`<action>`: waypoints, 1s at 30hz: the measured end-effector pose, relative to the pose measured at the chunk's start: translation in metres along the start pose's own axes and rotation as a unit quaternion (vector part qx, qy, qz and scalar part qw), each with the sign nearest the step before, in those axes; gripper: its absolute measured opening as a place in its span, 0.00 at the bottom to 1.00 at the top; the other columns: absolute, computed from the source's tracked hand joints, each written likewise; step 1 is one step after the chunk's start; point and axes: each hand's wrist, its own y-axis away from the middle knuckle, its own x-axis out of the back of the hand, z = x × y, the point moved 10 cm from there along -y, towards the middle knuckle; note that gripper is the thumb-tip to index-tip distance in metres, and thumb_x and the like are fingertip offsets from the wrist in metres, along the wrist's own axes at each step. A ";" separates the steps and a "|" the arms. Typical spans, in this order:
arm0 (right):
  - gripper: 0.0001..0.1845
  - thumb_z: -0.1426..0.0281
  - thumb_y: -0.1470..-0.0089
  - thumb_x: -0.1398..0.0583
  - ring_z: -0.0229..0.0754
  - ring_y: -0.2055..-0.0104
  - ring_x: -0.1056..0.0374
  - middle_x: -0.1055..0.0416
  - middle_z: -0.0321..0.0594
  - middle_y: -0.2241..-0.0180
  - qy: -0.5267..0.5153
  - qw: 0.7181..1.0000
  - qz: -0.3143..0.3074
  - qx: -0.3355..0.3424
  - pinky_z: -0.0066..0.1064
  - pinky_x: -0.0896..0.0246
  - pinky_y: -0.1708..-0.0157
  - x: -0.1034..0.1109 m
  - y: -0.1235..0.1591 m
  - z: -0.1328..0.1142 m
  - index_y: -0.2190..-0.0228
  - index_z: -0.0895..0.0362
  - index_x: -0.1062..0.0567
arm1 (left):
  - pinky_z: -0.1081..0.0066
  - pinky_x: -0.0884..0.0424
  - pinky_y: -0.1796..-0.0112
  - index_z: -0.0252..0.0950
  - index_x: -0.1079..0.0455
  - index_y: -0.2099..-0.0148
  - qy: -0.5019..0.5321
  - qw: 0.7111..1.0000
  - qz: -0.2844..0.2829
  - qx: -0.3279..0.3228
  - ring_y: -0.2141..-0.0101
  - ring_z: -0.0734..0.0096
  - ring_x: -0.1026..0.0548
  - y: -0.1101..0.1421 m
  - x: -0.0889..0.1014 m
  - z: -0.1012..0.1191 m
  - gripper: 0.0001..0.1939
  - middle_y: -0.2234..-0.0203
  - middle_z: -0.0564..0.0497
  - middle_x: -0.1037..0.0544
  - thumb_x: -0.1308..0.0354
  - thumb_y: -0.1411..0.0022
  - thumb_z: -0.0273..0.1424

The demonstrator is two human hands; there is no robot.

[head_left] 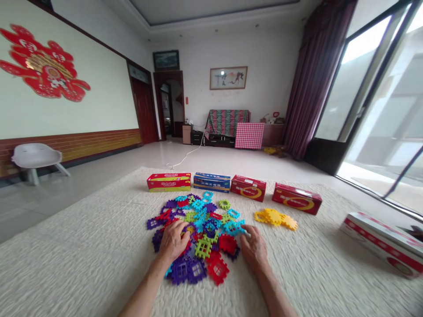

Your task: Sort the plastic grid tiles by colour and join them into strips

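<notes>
A heap of plastic interlocking building pieces in purple, red, light blue and green lies on the quilted mat in front of me. My left hand (pixel 175 241) reaches into the left side of the heap, fingers curled down around a yellow building piece (pixel 190 229) that shows only partly. At the heap's right edge, my right hand (pixel 255 247) has its thumb and forefinger closed at the edge of a light-blue building piece (pixel 234 227). Between the hands lie a green square piece (pixel 203 248) and a red window-shaped piece (pixel 218 269). Purple window-shaped pieces (pixel 197 270) lie nearest me.
Several yellow pieces (pixel 275 217) form a separate group to the right. Behind the heap stand a red-and-yellow box (pixel 168 182), a blue box (pixel 212 182) and two dark red boxes (pixel 248 188). A white-and-red box (pixel 383 244) lies far right on the mat (pixel 109 246).
</notes>
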 end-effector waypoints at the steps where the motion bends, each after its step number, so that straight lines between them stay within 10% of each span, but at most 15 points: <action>1: 0.17 0.67 0.50 0.48 0.45 0.62 0.28 0.26 0.43 0.62 0.001 1.000 -0.008 0.002 0.35 0.34 0.60 -0.002 -0.001 0.000 0.62 0.57 0.24 | 0.58 0.30 0.50 0.35 0.27 0.53 -0.003 1.000 -0.002 -0.004 0.54 0.59 0.25 -0.001 -0.001 0.003 0.15 0.56 0.43 0.22 0.48 0.41 0.30; 30: 0.15 0.69 0.49 0.45 0.45 0.62 0.28 0.26 0.43 0.60 0.059 0.996 -0.049 0.034 0.35 0.36 0.61 -0.020 -0.001 0.002 0.61 0.54 0.23 | 0.63 0.28 0.50 0.39 0.27 0.51 0.128 0.991 0.003 0.035 0.55 0.64 0.24 -0.015 0.007 0.017 0.17 0.56 0.47 0.21 0.46 0.42 0.26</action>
